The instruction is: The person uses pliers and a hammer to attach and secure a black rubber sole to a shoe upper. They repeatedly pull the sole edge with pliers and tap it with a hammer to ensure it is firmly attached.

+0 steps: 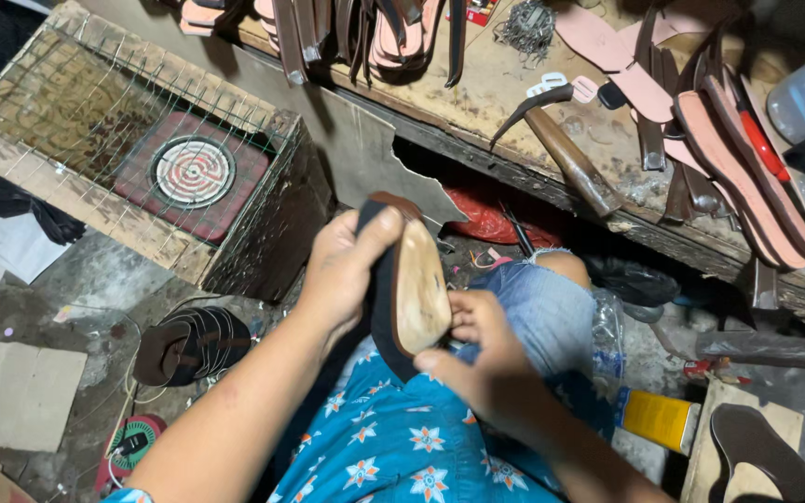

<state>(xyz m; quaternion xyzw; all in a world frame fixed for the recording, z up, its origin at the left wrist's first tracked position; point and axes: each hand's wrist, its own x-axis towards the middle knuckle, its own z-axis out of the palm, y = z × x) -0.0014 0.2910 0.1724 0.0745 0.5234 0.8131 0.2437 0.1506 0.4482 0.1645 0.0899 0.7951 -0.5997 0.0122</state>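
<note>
Both my hands hold a sandal sole upright over my lap; it has a tan face and a dark edge. My left hand wraps around its upper left side, thumb over the top rim. At its lower right end, my right hand pinches the dark edge with thumb and fingers. Below the sole are a blue flowered garment and my knee in denim shorts.
A wire-covered wooden box with a round coil heater stands at the left. The workbench behind carries a hammer, pink soles and straps. On the floor lie stacked dark sandals, cardboard, a yellow box and a dark sole.
</note>
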